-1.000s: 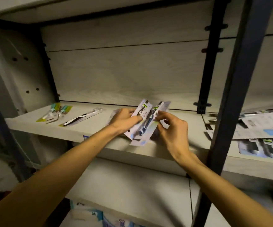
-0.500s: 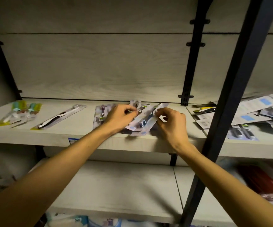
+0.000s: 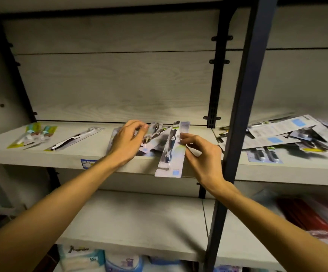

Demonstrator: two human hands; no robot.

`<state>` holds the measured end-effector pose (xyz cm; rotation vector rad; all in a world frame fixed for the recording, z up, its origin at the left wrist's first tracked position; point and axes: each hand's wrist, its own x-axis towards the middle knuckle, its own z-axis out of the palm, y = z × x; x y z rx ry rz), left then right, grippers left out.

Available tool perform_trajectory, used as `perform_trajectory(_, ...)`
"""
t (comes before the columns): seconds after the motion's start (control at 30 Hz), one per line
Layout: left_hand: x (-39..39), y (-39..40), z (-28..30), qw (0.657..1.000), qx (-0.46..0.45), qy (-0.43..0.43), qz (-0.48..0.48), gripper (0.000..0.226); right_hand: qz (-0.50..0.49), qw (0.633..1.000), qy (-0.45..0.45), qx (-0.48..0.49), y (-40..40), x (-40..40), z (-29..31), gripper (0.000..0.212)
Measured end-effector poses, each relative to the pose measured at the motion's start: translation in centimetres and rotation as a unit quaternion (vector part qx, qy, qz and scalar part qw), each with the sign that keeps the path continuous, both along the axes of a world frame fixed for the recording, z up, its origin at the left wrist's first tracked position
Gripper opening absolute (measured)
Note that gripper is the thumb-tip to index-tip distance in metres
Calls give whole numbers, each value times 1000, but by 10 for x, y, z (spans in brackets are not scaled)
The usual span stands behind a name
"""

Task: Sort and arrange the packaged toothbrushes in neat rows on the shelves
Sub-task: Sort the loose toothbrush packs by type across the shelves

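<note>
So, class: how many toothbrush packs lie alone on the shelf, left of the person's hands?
2: a yellow-backed pack at the far left, and a single white-and-black toothbrush pack beside it. Others may hide under the left hand.

Head view, close, facing shelf [image 3: 65, 156]

"50" — lower-shelf pack [image 3: 80, 260]

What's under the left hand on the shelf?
The left hand rests on overlapping toothbrush packs lying flat on the shelf. Pack edges show around the palm; how many lie beneath it, and their order, is covered.
</note>
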<state>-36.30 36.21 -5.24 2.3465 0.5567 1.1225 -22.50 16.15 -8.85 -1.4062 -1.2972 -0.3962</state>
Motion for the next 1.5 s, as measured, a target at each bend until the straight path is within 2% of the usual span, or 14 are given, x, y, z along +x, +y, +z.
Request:
perform_trajectory(0.17,-3,-55,-1,997,29,-68,26,21,85,993,-82,-2,-55,-2,0,25)
perform_trajectory(0.27,0,-94,0,990,114,-80,22,17,120,989,-83,-17,-98,4,0,38)
perform_trajectory(0.37,14,-138,1,982,177,-70,-9,19,96,991,-97,-9,-143,22,-5,49)
perform_trajectory(0.5,43,-201,-2,973,218,-62,-51,20,50,993,-102,-19,-204,48,-6,47)
perform_trajectory(0.57,61,-227,-4,960,260,-59,-83,21,25,997,-68,2,-229,62,-8,40)
perform_trajectory(0.63,83,-250,-6,953,276,-46,-119,21,-29,999,-37,18,-254,79,-9,37)
perform_trajectory(0.7,110,-269,-8,953,262,-31,-151,21,-108,992,-60,29,-281,104,-11,31)
perform_trajectory(0.8,158,-296,-12,951,247,-24,-184,21,-166,983,-75,13,-327,146,-13,58)
perform_trajectory(0.87,194,-315,-15,950,237,-29,-200,23,-195,978,-76,-6,-350,177,-12,50)
perform_trajectory(0.93,230,-334,-16,950,223,-29,-218,24,-245,967,-72,-24,-367,207,-9,39)
perform_trajectory(1.13,348,-376,-3,936,212,0,-281,19,-348,923,-112,-122,-403,296,8,40)
perform_trajectory(1.23,405,-388,3,932,216,41,-288,20,-388,894,-133,-181,-419,338,21,39)
perform_trajectory(1.37,463,-408,15,912,233,131,-312,25,-434,866,-129,-213,-442,382,34,27)
perform_trajectory(1.5,504,-428,25,904,248,145,-317,26,-461,846,-109,-242,-465,419,36,23)
